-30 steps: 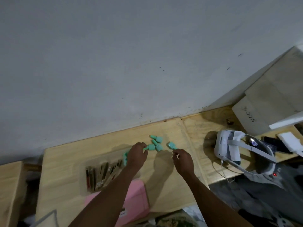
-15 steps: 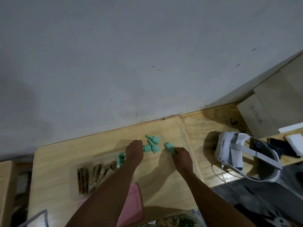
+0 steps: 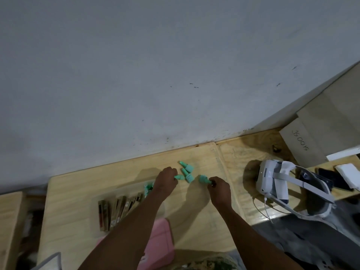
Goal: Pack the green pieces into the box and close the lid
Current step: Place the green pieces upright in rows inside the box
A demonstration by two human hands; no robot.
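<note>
Several small green pieces (image 3: pixel 187 172) lie loose on the wooden table (image 3: pixel 78 190) near the wall. My left hand (image 3: pixel 165 181) is closed on one green piece (image 3: pixel 179 177) that pokes out to its right. My right hand (image 3: pixel 219 189) pinches another green piece (image 3: pixel 203 179) at its tip. A clear box (image 3: pixel 124 203) lies left of my left arm, with dark and gold sticks in it and a few green pieces (image 3: pixel 148 189) at its right end. Its lid is not visible.
A pink object (image 3: pixel 159 244) lies at the table's near edge between my arms. A white headset (image 3: pixel 276 182) with a cable sits on the right board. Cardboard boxes (image 3: pixel 319 133), a phone (image 3: pixel 329 179) and a white block (image 3: pixel 348 175) are at far right.
My left hand moved from the box back to the loose pile and closed on a piece. My right hand stayed at the rightmost piece. The view tilted slightly.
</note>
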